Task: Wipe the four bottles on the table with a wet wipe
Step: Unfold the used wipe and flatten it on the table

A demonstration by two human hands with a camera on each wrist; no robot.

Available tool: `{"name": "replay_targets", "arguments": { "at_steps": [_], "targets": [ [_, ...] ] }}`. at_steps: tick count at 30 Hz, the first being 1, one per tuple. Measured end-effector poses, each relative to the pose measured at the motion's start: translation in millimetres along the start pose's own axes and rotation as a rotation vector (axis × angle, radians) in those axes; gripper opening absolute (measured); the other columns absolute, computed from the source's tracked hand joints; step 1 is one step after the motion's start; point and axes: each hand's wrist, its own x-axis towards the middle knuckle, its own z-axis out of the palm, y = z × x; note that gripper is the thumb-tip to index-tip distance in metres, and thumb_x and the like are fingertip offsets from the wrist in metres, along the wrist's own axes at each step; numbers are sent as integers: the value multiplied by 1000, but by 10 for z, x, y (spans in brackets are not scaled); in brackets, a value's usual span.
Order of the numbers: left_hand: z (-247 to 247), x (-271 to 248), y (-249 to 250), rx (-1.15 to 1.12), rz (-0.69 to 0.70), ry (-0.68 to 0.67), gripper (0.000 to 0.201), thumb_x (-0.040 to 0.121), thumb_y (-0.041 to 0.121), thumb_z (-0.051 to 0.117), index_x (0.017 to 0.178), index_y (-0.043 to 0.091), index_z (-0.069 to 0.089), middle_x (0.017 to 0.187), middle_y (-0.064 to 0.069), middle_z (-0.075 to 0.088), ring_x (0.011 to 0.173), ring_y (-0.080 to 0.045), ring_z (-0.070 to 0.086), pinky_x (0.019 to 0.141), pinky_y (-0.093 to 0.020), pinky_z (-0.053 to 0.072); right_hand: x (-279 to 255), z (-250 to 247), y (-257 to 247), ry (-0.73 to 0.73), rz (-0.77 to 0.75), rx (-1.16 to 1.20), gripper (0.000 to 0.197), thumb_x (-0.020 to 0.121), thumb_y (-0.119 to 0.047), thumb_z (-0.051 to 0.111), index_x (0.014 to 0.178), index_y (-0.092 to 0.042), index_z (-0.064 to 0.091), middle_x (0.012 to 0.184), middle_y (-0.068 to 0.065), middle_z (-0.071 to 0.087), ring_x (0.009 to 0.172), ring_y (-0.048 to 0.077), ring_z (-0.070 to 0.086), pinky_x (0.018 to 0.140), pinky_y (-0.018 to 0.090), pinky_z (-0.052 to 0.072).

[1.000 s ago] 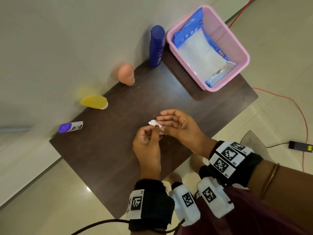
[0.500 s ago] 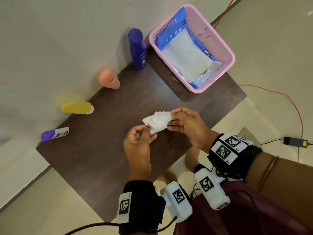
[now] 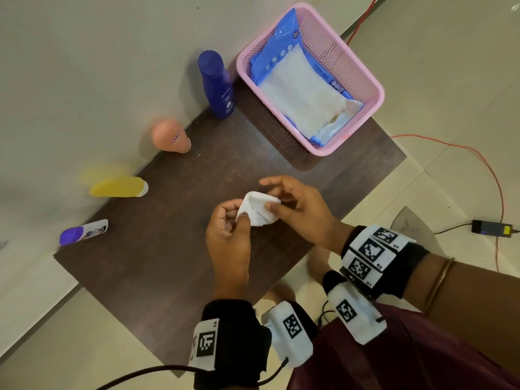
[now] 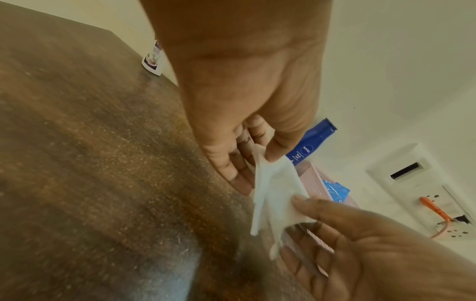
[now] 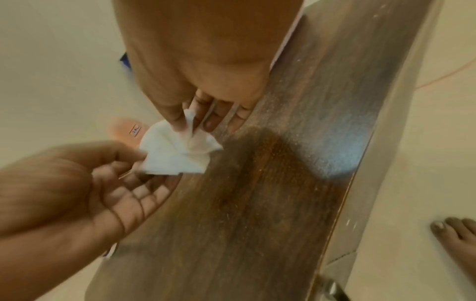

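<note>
Two hands pinch one white wet wipe above the table.
The left hand and right hand each pinch a side; four bottles stand beyond the fingers.

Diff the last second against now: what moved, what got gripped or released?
The white wet wipe went from a small folded wad pinched between both hands to an opened, crumpled sheet. The left hand and right hand both still pinch it above the dark wooden table; nothing was released. The four bottles along the wall and the pink plastic basket stayed put; their apparent shift is head-camera motion.
</note>
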Motion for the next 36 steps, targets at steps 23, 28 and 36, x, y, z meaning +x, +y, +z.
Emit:
{"name": "replay_targets", "arguments": {
  "at_steps": [23, 28, 36],
  "targets": [
    [119, -31, -16, 61, 147, -36, 14, 79, 13, 73, 89, 18, 66, 99, -14, 67, 85, -17, 68, 70, -22, 54, -77, 14, -232, 43, 362, 555, 24, 98, -14, 42, 108, -10, 64, 100, 7, 67, 89, 13, 66, 72, 21, 55],
    [167, -77, 11, -101, 23, -145, 39, 73, 2, 75, 104, 22, 62, 116, -16, 63, 99, -23, 67, 78, -28, 56, -118, -18, -185, 47, 339, 665, 32, 96, 3, 39, 116, -9, 60, 112, 12, 66, 103, 24, 64, 86, 35, 55],
    [184, -41, 16, -241, -68, -126, 32, 86, -4, 57, 108, 19, 63, 102, -3, 71, 92, -17, 68, 74, -22, 55, -98, -84, -121, 42, 217, 482, 47, 81, 6, 64, 120, -18, 53, 109, -1, 69, 93, 20, 66, 81, 32, 56]
  ]
}}
